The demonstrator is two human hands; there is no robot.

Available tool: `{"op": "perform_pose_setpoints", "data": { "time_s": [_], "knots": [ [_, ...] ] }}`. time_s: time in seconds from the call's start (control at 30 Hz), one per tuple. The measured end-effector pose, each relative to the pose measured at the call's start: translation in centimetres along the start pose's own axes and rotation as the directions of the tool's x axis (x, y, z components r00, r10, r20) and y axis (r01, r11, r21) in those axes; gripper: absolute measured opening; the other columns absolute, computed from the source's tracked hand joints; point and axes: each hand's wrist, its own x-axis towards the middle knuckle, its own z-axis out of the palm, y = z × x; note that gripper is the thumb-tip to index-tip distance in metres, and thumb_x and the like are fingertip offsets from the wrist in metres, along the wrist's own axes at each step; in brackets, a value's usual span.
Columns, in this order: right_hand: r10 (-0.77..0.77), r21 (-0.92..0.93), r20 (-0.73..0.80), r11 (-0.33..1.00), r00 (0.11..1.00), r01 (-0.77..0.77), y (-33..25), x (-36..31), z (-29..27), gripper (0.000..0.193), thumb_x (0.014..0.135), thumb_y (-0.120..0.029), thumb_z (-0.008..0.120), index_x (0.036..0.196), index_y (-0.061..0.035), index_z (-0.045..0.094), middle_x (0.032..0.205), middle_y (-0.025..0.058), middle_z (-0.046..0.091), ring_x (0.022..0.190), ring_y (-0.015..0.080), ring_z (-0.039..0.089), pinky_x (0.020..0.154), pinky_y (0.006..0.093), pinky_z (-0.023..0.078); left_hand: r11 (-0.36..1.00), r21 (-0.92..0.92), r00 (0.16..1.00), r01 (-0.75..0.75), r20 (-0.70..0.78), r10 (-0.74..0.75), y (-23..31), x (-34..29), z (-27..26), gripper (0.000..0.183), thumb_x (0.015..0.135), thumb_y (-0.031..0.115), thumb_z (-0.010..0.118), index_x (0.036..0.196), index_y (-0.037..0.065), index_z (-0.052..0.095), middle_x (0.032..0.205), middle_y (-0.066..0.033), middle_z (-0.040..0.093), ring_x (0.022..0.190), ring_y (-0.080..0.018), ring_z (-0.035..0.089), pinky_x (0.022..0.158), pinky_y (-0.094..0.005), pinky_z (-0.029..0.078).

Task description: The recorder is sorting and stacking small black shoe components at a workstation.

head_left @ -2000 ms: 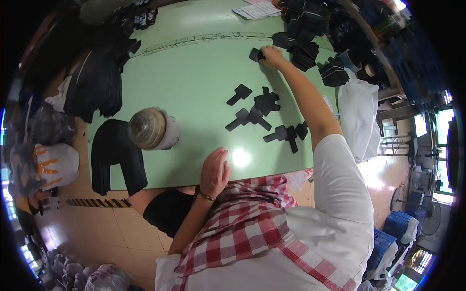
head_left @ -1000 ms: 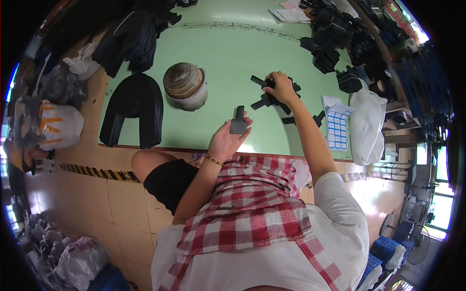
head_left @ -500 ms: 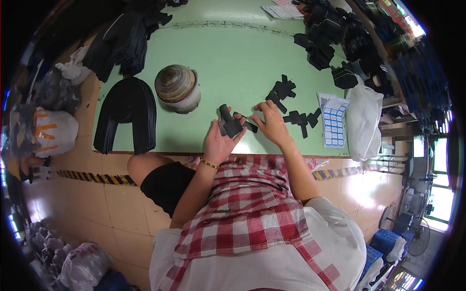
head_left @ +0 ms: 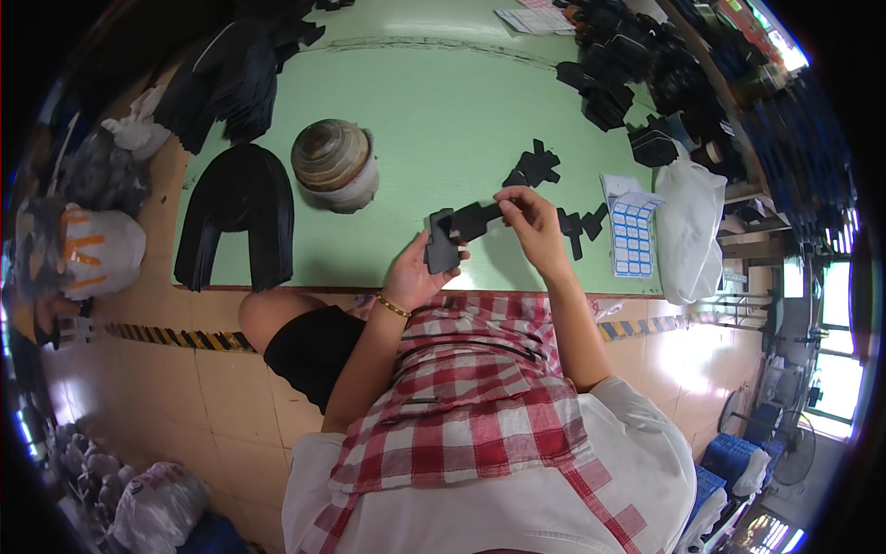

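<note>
Just above the near table edge, my left hand [head_left: 413,277] is closed on a flat black cut-out piece [head_left: 443,254] lying across its palm and fingers. My right hand [head_left: 538,226] pinches one end of a second black cut-out piece [head_left: 472,221] between thumb and fingertips. That piece's other end overlaps the first one at the left fingers; whether the two are joined cannot be told. Beyond the right hand lie similar black cut-outs [head_left: 539,165], and another group [head_left: 580,231] sits right of it, partly hidden by the hand.
A domed, brown-banded pot [head_left: 330,164] stands left of centre on the green table [head_left: 434,111]. Left of it is a stack of black U-shaped sheets [head_left: 242,185]. Blue-and-white label sheets [head_left: 633,235] and a white plastic bag [head_left: 690,231] lie at the right edge. Black pieces [head_left: 604,97] are heaped far right.
My right hand, earlier with its fingers apart, now pinches a black piece and holds it against the left hand's piece. The left hand's piece has turned.
</note>
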Motion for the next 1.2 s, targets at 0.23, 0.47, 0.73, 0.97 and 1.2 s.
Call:
{"op": "perform_pose_setpoints", "data": {
  "time_s": [0.23, 0.47, 0.73, 0.97, 1.2],
  "knots": [
    [-0.264, -0.561, 0.109, 0.780, 0.958, 0.279, -0.2, 0.6, -0.1, 0.024, 0.080, -0.011, 0.065, 0.099, -0.0018, 0.055, 0.089, 0.0144, 0.056, 0.079, 0.0284, 0.056, 0.073, 0.0365, 0.045, 0.986, 0.055, 0.987, 0.155, 0.039, -0.157, 1.0, -0.2, 1.8, 0.057, 0.098, 0.047, 0.026, 0.131, 0.003, 0.040, 0.117, -0.0163, 0.055, 0.095, -0.0229, 0.058, 0.070, -0.0281, 0.049],
    [-0.137, -0.835, -0.130, 0.550, 0.982, -0.034, 6.8, 1.8, -4.7, 0.017, 0.078, -0.011, 0.065, 0.089, -0.0006, 0.056, 0.089, 0.0157, 0.059, 0.084, 0.0318, 0.058, 0.074, 0.0383, 0.046, 0.998, 0.003, 0.997, 0.068, 0.044, -0.068, 0.0, 0.3, 1.1, 0.049, 0.099, 0.038, 0.033, 0.132, 0.002, 0.038, 0.115, -0.0160, 0.054, 0.103, -0.0232, 0.056, 0.081, -0.0323, 0.050],
    [0.055, 0.106, 0.277, 0.990, 0.959, -0.087, -1.0, 0.9, -1.0, 0.013, 0.086, -0.006, 0.059, 0.096, 0.0016, 0.060, 0.081, -0.0004, 0.060, 0.076, 0.0055, 0.053, 0.067, 0.0223, 0.045, 0.978, 0.165, 0.991, 0.130, -0.025, -0.128, 0.7, -0.1, 2.0, 0.052, 0.099, 0.040, 0.029, 0.138, 0.006, 0.032, 0.117, -0.0083, 0.053, 0.112, -0.0265, 0.053, 0.074, -0.0289, 0.052],
    [-0.011, -0.396, 0.268, 0.911, 0.963, 0.120, -2.6, -0.3, -1.1, 0.019, 0.081, -0.004, 0.059, 0.100, -0.0003, 0.058, 0.094, 0.0114, 0.061, 0.087, 0.0244, 0.057, 0.077, 0.0333, 0.047, 0.959, 0.217, 0.979, 0.183, 0.050, -0.199, 1.0, -0.1, 1.3, 0.060, 0.096, 0.051, 0.022, 0.133, 0.006, 0.038, 0.115, -0.0146, 0.054, 0.101, -0.0253, 0.057, 0.053, -0.0228, 0.043],
    [0.095, -0.777, 0.131, 0.627, 0.987, 0.043, 1.0, -0.3, -8.9, 0.045, 0.069, 0.009, 0.058, 0.111, -0.0068, 0.053, 0.113, 0.0109, 0.055, 0.107, 0.0312, 0.051, 0.090, 0.0399, 0.043, 0.983, 0.110, 0.986, 0.145, 0.065, -0.153, 0.7, -0.3, 1.9, 0.054, 0.090, 0.024, 0.038, 0.139, 0.003, 0.029, 0.125, -0.0161, 0.048, 0.118, -0.0293, 0.048, 0.076, -0.0296, 0.051]
  ]
}}
